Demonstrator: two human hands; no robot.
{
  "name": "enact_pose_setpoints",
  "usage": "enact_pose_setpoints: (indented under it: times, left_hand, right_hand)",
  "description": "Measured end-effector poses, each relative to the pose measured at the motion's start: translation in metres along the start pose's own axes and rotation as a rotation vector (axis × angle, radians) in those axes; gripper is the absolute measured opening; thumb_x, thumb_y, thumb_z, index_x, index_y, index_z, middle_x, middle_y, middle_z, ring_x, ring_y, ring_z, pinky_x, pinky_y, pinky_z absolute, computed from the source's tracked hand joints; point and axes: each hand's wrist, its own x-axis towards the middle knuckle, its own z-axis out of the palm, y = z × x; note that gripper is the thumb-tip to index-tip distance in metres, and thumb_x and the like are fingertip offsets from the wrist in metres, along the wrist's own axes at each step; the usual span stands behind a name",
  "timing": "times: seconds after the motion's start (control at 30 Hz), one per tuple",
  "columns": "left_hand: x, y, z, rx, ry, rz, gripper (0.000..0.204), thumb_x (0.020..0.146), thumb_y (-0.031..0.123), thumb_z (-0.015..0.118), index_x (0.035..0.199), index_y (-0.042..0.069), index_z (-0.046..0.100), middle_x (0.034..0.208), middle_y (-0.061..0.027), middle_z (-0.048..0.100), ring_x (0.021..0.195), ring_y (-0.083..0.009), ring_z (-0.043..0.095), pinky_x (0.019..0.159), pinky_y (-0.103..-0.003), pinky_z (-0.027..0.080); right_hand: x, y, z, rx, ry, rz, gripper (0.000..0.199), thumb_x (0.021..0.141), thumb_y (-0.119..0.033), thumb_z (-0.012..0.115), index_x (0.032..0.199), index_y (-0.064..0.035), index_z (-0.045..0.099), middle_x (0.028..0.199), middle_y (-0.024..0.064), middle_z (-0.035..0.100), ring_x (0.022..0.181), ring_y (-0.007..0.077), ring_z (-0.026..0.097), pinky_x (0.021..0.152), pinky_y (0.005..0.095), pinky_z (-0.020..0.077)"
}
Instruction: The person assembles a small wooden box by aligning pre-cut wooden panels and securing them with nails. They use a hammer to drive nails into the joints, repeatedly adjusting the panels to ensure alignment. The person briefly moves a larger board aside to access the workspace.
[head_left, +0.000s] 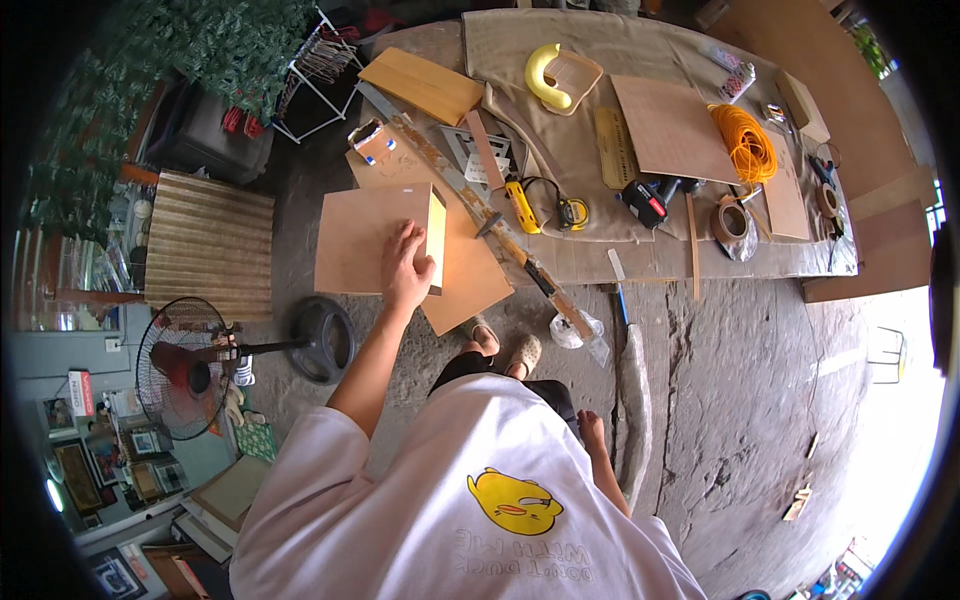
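My left hand [407, 268] rests on the upper face of a plywood box [360, 235], with its fingers stretched out over the wood near the right edge. The box's right side shows a bright, pale yellow inner surface. It sits on a flat plywood sheet [468, 268] at the table's left end. Beside my thigh hangs my right hand [592, 428], away from the table; its fingers do not show clearly. Close to the box are a small brown block with blue patches [374, 145] and a long worn straight bar [462, 187].
On the cloth-covered table [600, 235] lie a yellow tape measure [572, 212], a cordless drill [645, 203], orange cord [745, 143], a tape roll [730, 222] and a yellow banana-shaped object [545, 75]. A standing fan [190, 370] is at left. The bar's end overhangs the table.
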Motion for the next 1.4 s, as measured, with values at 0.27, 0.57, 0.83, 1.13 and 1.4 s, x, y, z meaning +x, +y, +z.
enact_pose_setpoints:
  times: [0.27, 0.57, 0.83, 1.13, 1.4]
  left_hand:
    - [0.003, 0.0, 0.003, -0.009, -0.009, 0.006, 0.05, 0.083, 0.013, 0.069, 0.131, 0.004, 0.06, 0.15, -0.016, 0.051, 0.141, -0.0368, 0.045, 0.117, -0.054, 0.034]
    - [0.001, 0.001, -0.003, -0.017, -0.011, -0.007, 0.05, 0.082, 0.013, 0.069, 0.131, 0.005, 0.06, 0.152, -0.0156, 0.05, 0.141, -0.0389, 0.045, 0.116, -0.056, 0.035]
    - [0.014, 0.009, 0.006, -0.007, -0.012, -0.006, 0.051, 0.08, 0.015, 0.07, 0.129, 0.006, 0.059, 0.148, -0.0164, 0.052, 0.14, -0.0371, 0.046, 0.115, -0.056, 0.035]
    - [0.008, 0.003, -0.008, 0.023, -0.064, 0.007, 0.054, 0.084, 0.017, 0.068, 0.135, 0.005, 0.055, 0.149, -0.0208, 0.05, 0.141, -0.0407, 0.044, 0.116, -0.058, 0.033]
    - [0.003, 0.002, -0.004, -0.085, -0.032, 0.061, 0.044, 0.087, 0.013, 0.066, 0.13, 0.004, 0.057, 0.146, -0.02, 0.052, 0.137, -0.0434, 0.046, 0.113, -0.058, 0.034]
  right_hand:
    - [0.031, -0.036, -0.007, 0.062, -0.066, -0.008, 0.039, 0.101, -0.036, 0.059, 0.102, 0.0006, 0.072, 0.083, 0.0106, 0.075, 0.068, 0.016, 0.067, 0.061, 0.0331, 0.0522]
    - [-0.037, -0.277, -0.073, -0.02, -0.129, -0.621, 0.033, 0.103, -0.023, 0.062, 0.082, 0.0027, 0.06, 0.06, 0.0051, 0.049, 0.062, 0.01, 0.039, 0.052, 0.0348, 0.039]
    - [-0.26, -0.444, -0.189, 0.565, 0.16, -1.665, 0.029, 0.095, -0.032, 0.059, 0.11, -0.0079, 0.066, 0.095, 0.0098, 0.062, 0.08, 0.0214, 0.056, 0.073, 0.0364, 0.0459]
    - [-0.354, -0.507, -0.164, 0.661, -0.224, -1.709, 0.03, 0.094, -0.035, 0.074, 0.124, -0.037, 0.072, 0.11, -0.0022, 0.048, 0.075, 0.0158, 0.049, 0.061, 0.0344, 0.0366]
    - [-0.37, -0.482, -0.138, 0.876, 0.125, -1.701, 0.03, 0.097, -0.037, 0.07, 0.127, -0.0368, 0.072, 0.108, -0.003, 0.05, 0.077, 0.0138, 0.047, 0.065, 0.0313, 0.0353]
